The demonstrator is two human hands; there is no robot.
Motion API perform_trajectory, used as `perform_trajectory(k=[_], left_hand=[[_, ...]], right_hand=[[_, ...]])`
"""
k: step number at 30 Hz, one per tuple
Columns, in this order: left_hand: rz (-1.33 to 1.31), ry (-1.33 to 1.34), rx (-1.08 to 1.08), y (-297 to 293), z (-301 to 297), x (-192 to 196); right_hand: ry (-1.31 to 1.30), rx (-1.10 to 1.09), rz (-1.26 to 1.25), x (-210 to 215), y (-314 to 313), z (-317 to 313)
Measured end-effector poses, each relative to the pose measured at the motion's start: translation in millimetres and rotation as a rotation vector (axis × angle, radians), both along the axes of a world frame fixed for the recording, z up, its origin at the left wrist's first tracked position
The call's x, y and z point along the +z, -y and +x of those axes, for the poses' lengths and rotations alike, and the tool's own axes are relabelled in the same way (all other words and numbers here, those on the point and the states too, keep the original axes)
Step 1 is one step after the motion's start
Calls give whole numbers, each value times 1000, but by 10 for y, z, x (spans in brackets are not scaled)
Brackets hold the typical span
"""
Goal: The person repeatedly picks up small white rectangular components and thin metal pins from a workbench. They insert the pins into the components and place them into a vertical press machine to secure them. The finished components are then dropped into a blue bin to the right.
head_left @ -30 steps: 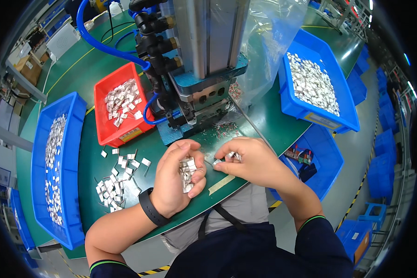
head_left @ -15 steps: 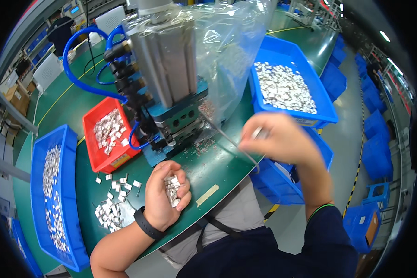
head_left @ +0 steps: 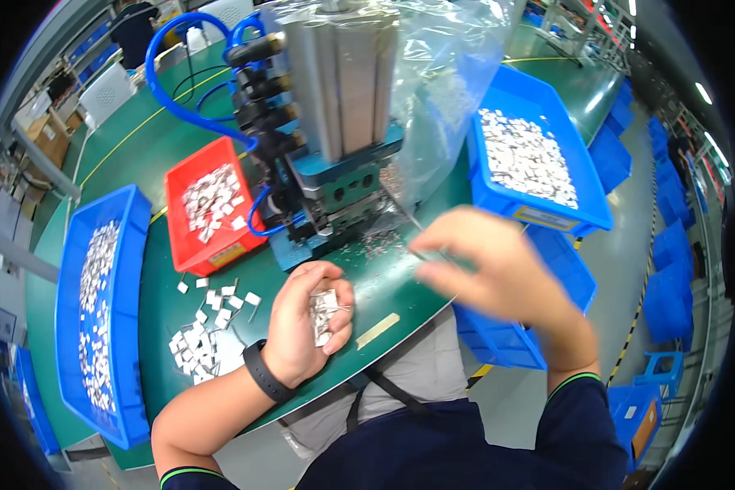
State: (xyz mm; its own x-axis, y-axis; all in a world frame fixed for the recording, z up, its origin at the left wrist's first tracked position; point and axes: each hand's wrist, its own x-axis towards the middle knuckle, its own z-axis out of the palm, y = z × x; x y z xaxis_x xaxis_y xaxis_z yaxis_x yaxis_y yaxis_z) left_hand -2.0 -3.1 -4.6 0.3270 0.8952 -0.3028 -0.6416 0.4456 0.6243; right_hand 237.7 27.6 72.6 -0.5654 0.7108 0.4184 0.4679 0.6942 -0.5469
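My left hand [head_left: 302,327] rests on the green table [head_left: 163,278] near its front edge, with a black band on the wrist. It is shut on a small stack of silvery metal parts [head_left: 323,313]. My right hand [head_left: 494,273] hovers to the right of it, just in front of the grey and blue press machine [head_left: 343,163]. Motion blurs it and its fingertips point left. Whether anything sits between those fingers cannot be made out. Several loose metal parts [head_left: 200,335] lie on the table left of my left hand.
A red bin [head_left: 208,208] of parts stands left of the machine. A long blue bin [head_left: 98,310] of parts lies at the far left, another blue bin [head_left: 539,155] at the right. Clear plastic sheeting [head_left: 457,73] drapes the machine. Empty blue bins [head_left: 547,310] sit below the table edge.
My right hand has come back from the right blue bin toward the middle, in front of the machine. My left hand has stayed in place holding its stack of parts.
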Motion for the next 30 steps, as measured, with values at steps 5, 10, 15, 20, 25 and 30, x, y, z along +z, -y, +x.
perform_trajectory(k=[5, 10, 15, 20, 25, 30], left_hand=[[-23, -32, -25, 0, 20, 27], [-41, -77, -25, 0, 66, 66], [-34, 21, -42, -18, 35, 0], [29, 84, -84, -25, 19, -21], [-11, 86, -23, -11, 42, 49], [47, -102, 3, 21, 78, 88]], right_hand=[[-16, 171, -67, -320, 77, -515], [60, 79, 34, -454, 50, -663], [0, 71, 36, -491, 48, -654], [-225, 21, -320, -436, 71, -625], [-712, -34, -1049, -493, 38, -553], [-746, -19, -1115, -604, 69, -571]])
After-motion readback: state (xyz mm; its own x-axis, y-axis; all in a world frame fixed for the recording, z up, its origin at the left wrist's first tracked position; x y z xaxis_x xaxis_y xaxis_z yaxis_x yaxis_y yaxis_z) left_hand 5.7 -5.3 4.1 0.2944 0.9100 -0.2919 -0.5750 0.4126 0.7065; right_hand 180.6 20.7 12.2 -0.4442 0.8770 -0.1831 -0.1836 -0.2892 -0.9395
